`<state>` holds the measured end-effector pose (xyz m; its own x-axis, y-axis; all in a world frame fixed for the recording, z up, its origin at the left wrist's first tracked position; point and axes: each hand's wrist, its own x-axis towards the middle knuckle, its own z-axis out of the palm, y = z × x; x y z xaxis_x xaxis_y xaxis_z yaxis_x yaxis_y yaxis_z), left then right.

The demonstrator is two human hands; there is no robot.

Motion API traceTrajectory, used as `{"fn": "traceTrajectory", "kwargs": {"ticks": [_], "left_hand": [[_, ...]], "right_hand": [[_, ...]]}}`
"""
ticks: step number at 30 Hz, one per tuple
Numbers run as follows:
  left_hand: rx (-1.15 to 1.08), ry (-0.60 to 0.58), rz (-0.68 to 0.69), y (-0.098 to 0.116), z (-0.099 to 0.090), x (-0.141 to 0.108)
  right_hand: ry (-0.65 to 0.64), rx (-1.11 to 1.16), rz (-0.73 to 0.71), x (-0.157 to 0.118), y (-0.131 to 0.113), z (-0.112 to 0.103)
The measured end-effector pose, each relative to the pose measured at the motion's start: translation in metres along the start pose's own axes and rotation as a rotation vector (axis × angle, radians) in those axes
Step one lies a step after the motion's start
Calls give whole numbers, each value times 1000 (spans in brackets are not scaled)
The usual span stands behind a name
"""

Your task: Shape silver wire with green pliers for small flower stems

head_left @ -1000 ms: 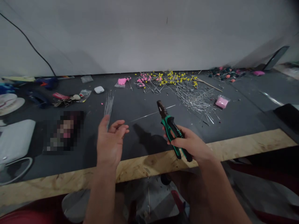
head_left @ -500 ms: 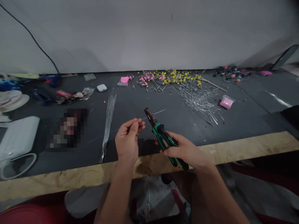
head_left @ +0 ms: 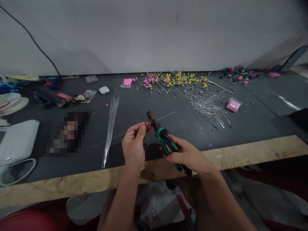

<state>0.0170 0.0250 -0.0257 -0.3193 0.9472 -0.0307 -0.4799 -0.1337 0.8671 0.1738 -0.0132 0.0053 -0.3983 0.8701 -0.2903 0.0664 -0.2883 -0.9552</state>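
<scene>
Centre, the pliers (head_left: 166, 139) are green and black, with pale lettering. The wires (head_left: 111, 123) left of centre are silvery. Upper centre, the buds (head_left: 180, 78) are yellow and pink. The tabletop (head_left: 79, 166) is dark grey, its edge (head_left: 231, 153) mottled tan.

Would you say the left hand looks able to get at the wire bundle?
Probably yes: the wire bundle lies close beside the left hand, crossed only by the thin wire that hand is holding.

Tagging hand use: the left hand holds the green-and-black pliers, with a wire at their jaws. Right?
Wrong hand: the head view shows the right hand holding the green-and-black pliers. The wire is at their jaws, as you say.
</scene>
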Motion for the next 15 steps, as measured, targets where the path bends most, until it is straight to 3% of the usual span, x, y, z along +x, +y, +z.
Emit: {"fn": "traceTrajectory", "kwargs": {"ticks": [15], "left_hand": [[19,-77,27,2,-2,-1]], "right_hand": [[-9,68,-38,0,0,-2]]}}
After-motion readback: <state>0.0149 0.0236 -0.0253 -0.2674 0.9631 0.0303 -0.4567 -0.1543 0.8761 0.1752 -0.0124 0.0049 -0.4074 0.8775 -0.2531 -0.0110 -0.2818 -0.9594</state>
